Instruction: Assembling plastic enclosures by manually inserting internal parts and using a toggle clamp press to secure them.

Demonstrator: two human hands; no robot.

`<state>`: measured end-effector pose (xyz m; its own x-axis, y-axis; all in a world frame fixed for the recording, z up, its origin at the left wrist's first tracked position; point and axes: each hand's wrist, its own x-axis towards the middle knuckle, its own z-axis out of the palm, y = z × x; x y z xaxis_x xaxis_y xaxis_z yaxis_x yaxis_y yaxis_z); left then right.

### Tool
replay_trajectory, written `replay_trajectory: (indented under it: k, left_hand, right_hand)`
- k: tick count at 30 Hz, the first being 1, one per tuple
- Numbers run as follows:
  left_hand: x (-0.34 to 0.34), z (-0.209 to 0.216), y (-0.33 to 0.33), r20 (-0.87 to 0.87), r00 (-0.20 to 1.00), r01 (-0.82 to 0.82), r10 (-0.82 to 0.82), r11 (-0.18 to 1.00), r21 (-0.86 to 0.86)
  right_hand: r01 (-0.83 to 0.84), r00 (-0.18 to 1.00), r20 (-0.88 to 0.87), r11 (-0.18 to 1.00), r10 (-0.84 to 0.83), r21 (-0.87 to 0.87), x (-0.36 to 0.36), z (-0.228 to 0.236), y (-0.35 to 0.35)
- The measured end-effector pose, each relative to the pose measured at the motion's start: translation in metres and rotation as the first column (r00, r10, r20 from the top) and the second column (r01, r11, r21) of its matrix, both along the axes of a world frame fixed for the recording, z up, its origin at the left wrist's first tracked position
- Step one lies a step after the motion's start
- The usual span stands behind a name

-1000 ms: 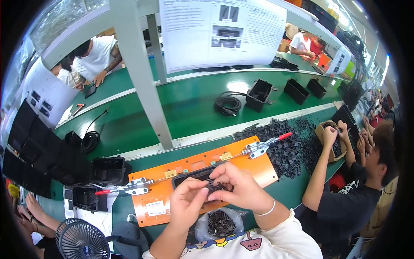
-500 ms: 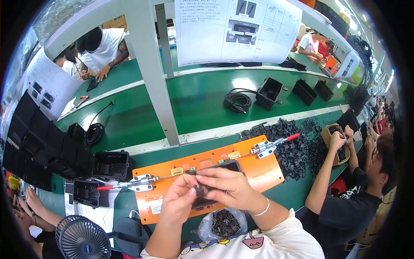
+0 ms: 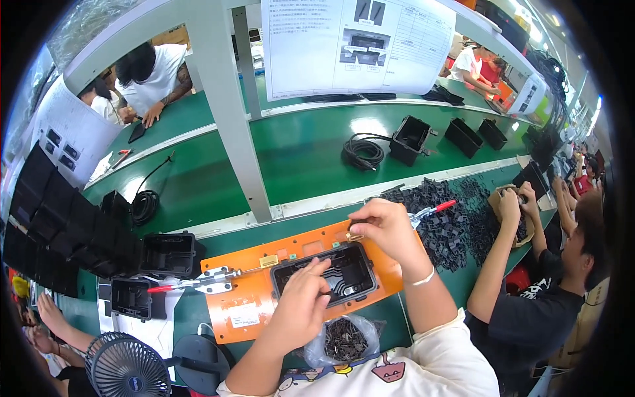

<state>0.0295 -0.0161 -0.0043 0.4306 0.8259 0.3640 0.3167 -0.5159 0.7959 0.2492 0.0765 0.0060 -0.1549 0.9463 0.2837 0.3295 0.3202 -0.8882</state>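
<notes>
My right hand [image 3: 390, 231] pinches a small dark part [image 3: 355, 227] just above the right brass block on the far edge of an orange fixture plate [image 3: 225, 301]. The part's exact shape is mostly hidden by my fingers. An open black plastic box [image 3: 369, 264] sits in the plate, its ribbed inside showing. Over the left half of that box lies my left hand [image 3: 305, 294], fingers stretched out and holding nothing visible. A red-handled toggle clamp [image 3: 215, 279] is fixed at the plate's left end; another, with a red handle [image 3: 446, 206], is partly behind my right hand.
A plastic bag of small black parts [image 3: 345, 341] lies close to my body. Heaped black parts [image 3: 440, 231] cover the bench at right, beside a co-worker [image 3: 549, 291]. Black boxes [image 3: 170, 255] and a fan [image 3: 129, 365] stand left. A metal post [image 3: 228, 132] rises ahead.
My hands have separated from a small dark part they held together. The right moved up and right to the plate's far edge; the left lowered over the black box and spread its fingers.
</notes>
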Motion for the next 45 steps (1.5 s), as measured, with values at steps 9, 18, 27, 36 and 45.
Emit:
replay_trajectory:
  k: [9, 18, 27, 36, 45]
  left_hand:
    - [0.005, -0.010, 0.003, -0.046, 0.999, 0.006, -0.010, 0.996, -0.090]
    - [0.004, -0.011, 0.005, -0.024, 1.000, 0.012, -0.015, 0.994, -0.105]
    - [-0.001, -0.007, 0.004, 0.083, 0.995, -0.039, 0.050, 0.991, -0.129]
    - [-0.050, 0.017, 0.045, 0.063, 0.946, -0.314, 0.317, 0.948, -0.044]
    - [-0.051, 0.012, 0.086, -0.319, 0.921, -0.276, 0.223, 0.953, -0.129]
  right_hand:
    - [-0.222, 0.896, 0.401, 0.975, 0.191, 0.030, -0.009, -0.010, 0.030]
    - [-0.255, 0.811, 0.473, 0.936, 0.345, -0.244, -0.011, 0.003, 0.048]
    - [-0.023, 0.817, 0.560, 0.962, -0.139, 0.272, -0.019, 0.004, 0.005]
    - [-0.487, 0.646, 0.753, 0.828, 0.128, 0.277, -0.029, -0.029, -0.091]
    - [-0.480, 0.695, 0.700, 0.831, 0.165, 0.281, -0.032, -0.030, -0.087]
